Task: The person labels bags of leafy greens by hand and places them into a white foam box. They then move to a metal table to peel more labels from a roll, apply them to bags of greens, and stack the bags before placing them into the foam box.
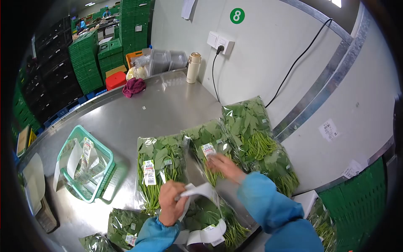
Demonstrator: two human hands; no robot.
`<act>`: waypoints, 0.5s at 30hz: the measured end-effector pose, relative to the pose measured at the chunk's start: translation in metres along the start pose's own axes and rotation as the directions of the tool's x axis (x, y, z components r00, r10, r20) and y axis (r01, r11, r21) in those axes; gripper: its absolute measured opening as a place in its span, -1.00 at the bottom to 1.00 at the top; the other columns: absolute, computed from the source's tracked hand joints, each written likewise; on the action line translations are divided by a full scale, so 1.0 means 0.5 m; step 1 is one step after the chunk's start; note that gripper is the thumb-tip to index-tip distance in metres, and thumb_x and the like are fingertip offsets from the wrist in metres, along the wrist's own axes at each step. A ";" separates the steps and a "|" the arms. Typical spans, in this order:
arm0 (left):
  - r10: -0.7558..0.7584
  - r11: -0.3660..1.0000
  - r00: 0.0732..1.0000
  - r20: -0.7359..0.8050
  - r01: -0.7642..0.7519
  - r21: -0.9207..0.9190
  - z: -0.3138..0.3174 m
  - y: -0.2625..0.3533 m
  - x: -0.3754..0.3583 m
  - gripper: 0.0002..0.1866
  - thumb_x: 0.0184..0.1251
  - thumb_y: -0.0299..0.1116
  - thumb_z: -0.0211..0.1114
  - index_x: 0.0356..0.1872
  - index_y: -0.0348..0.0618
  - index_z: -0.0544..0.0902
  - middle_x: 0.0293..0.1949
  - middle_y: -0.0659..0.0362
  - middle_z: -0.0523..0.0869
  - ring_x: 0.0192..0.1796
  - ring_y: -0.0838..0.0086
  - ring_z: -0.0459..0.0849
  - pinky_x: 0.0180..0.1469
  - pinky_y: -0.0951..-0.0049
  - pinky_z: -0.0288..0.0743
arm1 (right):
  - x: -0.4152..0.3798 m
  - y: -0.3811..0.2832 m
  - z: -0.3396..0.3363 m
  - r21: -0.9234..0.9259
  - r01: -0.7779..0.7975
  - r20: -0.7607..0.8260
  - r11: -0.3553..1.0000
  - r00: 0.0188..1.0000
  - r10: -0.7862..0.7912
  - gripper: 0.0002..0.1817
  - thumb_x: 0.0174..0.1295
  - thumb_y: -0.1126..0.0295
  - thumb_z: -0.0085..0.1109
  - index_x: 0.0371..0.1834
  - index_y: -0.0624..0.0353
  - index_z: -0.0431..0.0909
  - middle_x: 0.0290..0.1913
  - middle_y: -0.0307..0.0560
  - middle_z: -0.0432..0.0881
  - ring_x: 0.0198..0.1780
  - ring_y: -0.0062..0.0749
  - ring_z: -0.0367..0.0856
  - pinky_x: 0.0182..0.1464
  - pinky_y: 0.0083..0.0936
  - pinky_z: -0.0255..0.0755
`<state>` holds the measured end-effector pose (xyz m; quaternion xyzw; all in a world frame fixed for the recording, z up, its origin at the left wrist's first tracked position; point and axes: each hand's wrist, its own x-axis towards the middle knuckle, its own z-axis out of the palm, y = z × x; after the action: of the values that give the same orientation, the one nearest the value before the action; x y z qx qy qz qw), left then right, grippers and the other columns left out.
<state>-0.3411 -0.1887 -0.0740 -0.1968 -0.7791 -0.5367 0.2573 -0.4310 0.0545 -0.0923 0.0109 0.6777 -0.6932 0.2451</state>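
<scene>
My left hand (pixel 171 202) is closed on a white strip of label backing (pixel 199 191), which curls to the right and loops down over a bagged bunch of greens (pixel 205 214) near me. My right hand (pixel 226 166) reaches over a middle bag of leafy greens (pixel 204 133), fingers stretched out and touching the lower edge of a printed label (pixel 208 150) on it. To the left lies another bag of greens (pixel 161 147), bearing its own label (pixel 149 172). Further bags (pixel 247 119) overlap along the wall on the right.
A mint-green basket (pixel 110 161) with label strips stands on the steel table (pixel 176 109). At the back are a purple cloth (pixel 134 87), a red-lidded tub (pixel 116 80), plastic trays and a cream bottle (pixel 193 68). Green crates (pixel 357 206) stand at right; several bags lie near me.
</scene>
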 end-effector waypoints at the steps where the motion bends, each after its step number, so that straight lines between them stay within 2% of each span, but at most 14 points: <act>1: 0.001 1.000 1.000 0.003 -0.001 0.002 0.005 0.004 0.004 -0.80 -0.17 -0.57 0.35 -0.44 -0.16 0.55 -0.40 0.12 0.63 -0.29 0.22 0.56 -0.13 0.32 0.40 | -0.078 -0.038 0.055 0.077 -0.002 0.070 0.997 0.998 -0.004 -0.63 0.25 0.38 0.09 0.10 0.23 0.36 -0.04 -0.09 0.50 -0.02 -0.45 0.46 0.02 -0.44 0.34; 3: -0.199 0.977 0.974 -0.103 0.190 -0.092 0.023 0.002 0.010 -0.80 -0.13 -0.57 0.37 -0.44 -0.19 0.53 -0.31 0.12 0.65 -0.26 0.25 0.56 -0.17 0.37 0.35 | -0.162 -0.039 0.103 0.149 0.006 0.140 0.989 0.990 -0.027 -0.71 0.29 0.33 0.06 0.02 0.20 0.46 -0.11 -0.18 0.56 -0.10 -0.57 0.48 -0.03 -0.51 0.35; 4: -0.252 0.958 0.967 -0.045 0.242 -0.153 0.025 -0.004 0.007 -0.78 -0.10 -0.55 0.40 -0.38 -0.20 0.56 -0.25 0.10 0.66 -0.18 0.24 0.57 -0.07 0.36 0.37 | -0.188 -0.014 0.110 0.194 -0.036 0.153 0.980 0.988 0.006 -0.74 0.28 0.36 0.07 -0.03 0.22 0.47 -0.15 -0.19 0.57 -0.15 -0.60 0.49 -0.07 -0.55 0.36; 5: -0.242 0.960 0.970 -0.041 0.233 -0.155 0.034 0.006 0.005 -0.78 -0.10 -0.55 0.40 -0.38 -0.20 0.56 -0.25 0.10 0.66 -0.18 0.24 0.57 -0.07 0.36 0.37 | -0.206 -0.004 0.113 0.239 -0.076 0.165 0.968 0.986 0.037 -0.77 0.27 0.38 0.08 -0.07 0.25 0.49 -0.19 -0.21 0.59 -0.20 -0.63 0.51 -0.10 -0.58 0.37; 6: -0.230 0.966 0.964 -0.138 0.208 -0.153 0.045 0.032 0.018 -0.76 -0.10 -0.55 0.40 -0.35 -0.19 0.58 -0.24 0.10 0.66 -0.14 0.22 0.57 -0.01 0.36 0.36 | -0.220 -0.015 0.115 0.240 -0.065 0.158 0.969 0.987 0.027 -0.77 0.27 0.38 0.08 -0.07 0.25 0.49 -0.19 -0.21 0.59 -0.20 -0.63 0.51 -0.10 -0.58 0.37; 7: -0.216 0.971 0.948 -0.233 0.184 -0.150 0.053 0.059 0.034 -0.74 -0.11 -0.54 0.40 -0.31 -0.18 0.59 -0.23 0.10 0.65 -0.10 0.21 0.57 0.04 0.36 0.35 | -0.238 -0.036 0.121 0.085 -0.003 0.091 0.996 0.996 -0.005 -0.78 0.26 0.41 0.09 -0.09 0.27 0.48 -0.19 -0.20 0.58 -0.21 -0.64 0.50 -0.13 -0.59 0.38; 8: -0.041 0.999 0.965 -0.259 0.035 -0.029 0.047 0.092 0.057 -0.74 -0.07 -0.54 0.37 -0.27 -0.16 0.61 -0.25 0.13 0.66 -0.01 0.19 0.55 0.14 0.33 0.30 | -0.255 -0.055 0.127 -0.076 0.047 0.028 0.996 0.999 -0.045 -0.79 0.25 0.43 0.09 -0.10 0.29 0.47 -0.20 -0.18 0.58 -0.21 -0.66 0.50 -0.16 -0.60 0.39; 9: -0.033 0.999 0.966 -0.258 0.025 -0.034 0.044 0.097 0.062 -0.74 -0.07 -0.54 0.37 -0.27 -0.16 0.61 -0.25 0.13 0.66 -0.01 0.19 0.55 0.14 0.33 0.30 | -0.274 -0.073 0.136 -0.079 0.055 0.021 0.995 0.998 -0.053 -0.79 0.25 0.43 0.09 -0.10 0.29 0.47 -0.20 -0.18 0.58 -0.21 -0.66 0.50 -0.16 -0.60 0.39; 10: 0.120 0.993 0.991 -0.059 -0.120 0.008 0.036 0.097 0.067 -0.79 -0.03 -0.55 0.35 -0.30 -0.20 0.61 -0.27 0.13 0.67 0.00 0.22 0.56 0.17 0.30 0.29 | -0.293 -0.090 0.147 -0.187 0.117 -0.030 0.975 0.992 -0.125 -0.79 0.24 0.44 0.10 -0.12 0.31 0.47 -0.21 -0.18 0.57 -0.21 -0.67 0.49 -0.17 -0.60 0.39; 11: 0.264 0.963 0.954 0.145 -0.270 0.022 0.034 0.100 0.071 -0.83 0.00 -0.56 0.33 -0.32 -0.23 0.61 -0.29 0.12 0.68 0.01 0.26 0.56 0.20 0.26 0.27 | -0.304 -0.100 0.153 -0.296 0.169 -0.074 0.940 0.977 -0.199 -0.79 0.23 0.44 0.12 -0.13 0.32 0.46 -0.23 -0.18 0.57 -0.21 -0.67 0.48 -0.18 -0.59 0.39; 12: 0.110 0.960 0.984 0.139 -0.069 -0.271 0.058 0.088 0.057 -0.88 0.03 -0.56 0.31 -0.36 -0.24 0.61 -0.35 0.15 0.68 -0.17 0.40 0.62 0.03 0.37 0.41 | -0.306 -0.098 0.155 -0.299 0.172 -0.087 0.938 0.974 -0.207 -0.79 0.23 0.44 0.12 -0.13 0.32 0.46 -0.23 -0.18 0.57 -0.21 -0.67 0.48 -0.18 -0.59 0.39; 13: 0.125 0.955 0.982 0.141 -0.081 -0.285 0.072 0.092 0.041 -0.88 0.03 -0.56 0.31 -0.36 -0.24 0.61 -0.35 0.15 0.68 -0.17 0.40 0.62 0.03 0.37 0.41 | -0.304 -0.093 0.155 -0.185 0.257 -0.145 0.948 0.947 -0.285 -0.79 0.22 0.45 0.13 -0.14 0.32 0.47 -0.25 -0.18 0.57 -0.22 -0.66 0.47 -0.18 -0.59 0.38; 14: -0.045 0.918 0.979 0.200 0.119 -0.379 0.086 0.096 0.028 -0.90 0.04 -0.56 0.31 -0.38 -0.25 0.61 -0.40 0.17 0.67 -0.28 0.49 0.61 -0.12 0.46 0.43 | -0.306 -0.094 0.150 -0.076 0.350 -0.211 0.934 0.910 -0.358 -0.80 0.21 0.46 0.14 -0.15 0.32 0.47 -0.27 -0.18 0.56 -0.24 -0.65 0.46 -0.18 -0.59 0.38; 15: -0.204 0.835 0.938 0.279 0.315 -0.452 0.099 0.098 0.020 -0.93 0.06 -0.57 0.30 -0.40 -0.25 0.61 -0.46 0.19 0.66 -0.39 0.59 0.59 -0.27 0.54 0.45 | -0.314 -0.100 0.141 -0.088 0.358 -0.229 0.930 0.901 -0.369 -0.80 0.21 0.46 0.14 -0.15 0.32 0.47 -0.27 -0.18 0.56 -0.24 -0.65 0.46 -0.18 -0.59 0.38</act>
<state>-0.3300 -0.1253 -0.0463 -0.2054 -0.6605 -0.7213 0.0358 -0.2885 0.0370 0.0147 -0.0366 0.7075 -0.7052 0.0274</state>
